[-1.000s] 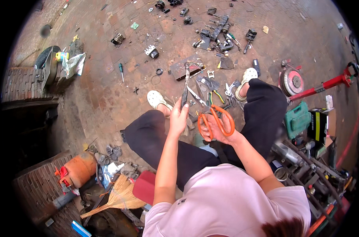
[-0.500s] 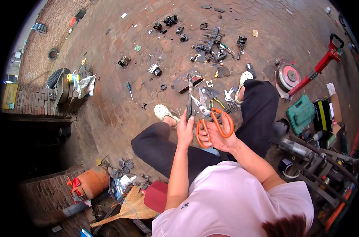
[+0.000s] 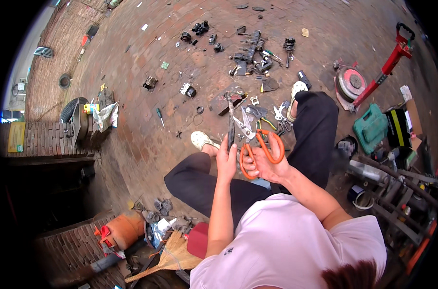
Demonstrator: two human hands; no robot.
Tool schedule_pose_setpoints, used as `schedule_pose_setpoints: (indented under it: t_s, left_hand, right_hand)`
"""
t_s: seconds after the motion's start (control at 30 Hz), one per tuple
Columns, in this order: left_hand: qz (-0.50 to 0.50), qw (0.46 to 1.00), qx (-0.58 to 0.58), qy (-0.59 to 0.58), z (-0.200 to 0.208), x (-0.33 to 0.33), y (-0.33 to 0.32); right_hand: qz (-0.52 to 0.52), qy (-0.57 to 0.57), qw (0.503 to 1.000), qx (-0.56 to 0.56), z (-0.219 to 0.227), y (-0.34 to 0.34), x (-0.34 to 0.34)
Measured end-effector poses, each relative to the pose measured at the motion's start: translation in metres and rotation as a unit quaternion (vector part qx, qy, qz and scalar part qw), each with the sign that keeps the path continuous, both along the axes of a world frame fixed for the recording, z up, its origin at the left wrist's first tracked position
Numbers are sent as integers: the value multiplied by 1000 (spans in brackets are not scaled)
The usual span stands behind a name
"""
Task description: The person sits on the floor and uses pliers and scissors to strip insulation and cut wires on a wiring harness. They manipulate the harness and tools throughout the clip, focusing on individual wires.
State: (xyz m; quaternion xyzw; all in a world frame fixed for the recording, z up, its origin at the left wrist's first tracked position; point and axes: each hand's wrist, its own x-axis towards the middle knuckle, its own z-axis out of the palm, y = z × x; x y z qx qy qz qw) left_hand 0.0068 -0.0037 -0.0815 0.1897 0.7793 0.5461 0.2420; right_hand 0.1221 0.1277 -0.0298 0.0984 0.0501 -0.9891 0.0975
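Observation:
My left hand (image 3: pixel 226 163) is closed around the lower end of a long, thin, dark piece (image 3: pixel 231 126), perhaps a cable, which points away from me. In my right hand (image 3: pixel 273 169) is a pair of scissors (image 3: pixel 246 127) with big orange loop handles. Their blades are spread apart, just right of the dark piece; whether they touch it I cannot tell. Beyond the hands, a dark block (image 3: pixel 227 104) lies on the ground behind the dark piece. Pliers with yellow-green handles (image 3: pixel 268 123) and another pair of scissors (image 3: pixel 279 112) lie near my right foot.
Black mechanical parts (image 3: pixel 251 54) are strewn over the brick ground ahead. A screwdriver (image 3: pixel 159 117) lies to the left. On the right stand a red floor jack (image 3: pixel 380 79), a green case (image 3: pixel 371 128) and metal frames. An orange gas cylinder (image 3: pixel 125 232) and a straw broom (image 3: pixel 176 253) are at lower left.
My view has shifted slightly, so the surroundings sit a little differently in the picture. Both hands keep their holds, and the scissors' blades stay spread beside the dark piece.

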Motion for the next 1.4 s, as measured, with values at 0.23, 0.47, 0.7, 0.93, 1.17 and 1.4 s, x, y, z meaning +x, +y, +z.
schedule_pose_setpoints:
  t_s: [0.23, 0.47, 0.7, 0.93, 1.17, 1.4]
  left_hand:
    - [-2, 999, 3, 37, -6, 1, -2]
    - [-16, 994, -42, 96, 11, 1, -3]
    - [-21, 994, -37, 100, 16, 1, -3]
    - [-6, 996, -11, 92, 6, 1, -4]
    - [-29, 989, -55, 134, 18, 3, -5]
    - [-101, 964, -101, 225, 33, 1, -7]
  right_hand:
    - [-6, -33, 999, -35, 8, -3, 0]
    - [1, -35, 993, -116, 15, 5, -1]
    - [2, -38, 991, -129, 22, 7, 1]
    - [4, -53, 993, -106, 25, 4, 3]
    - [8, -58, 993, -104, 27, 4, 2]
    - [-5, -83, 995, -53, 22, 4, -5]
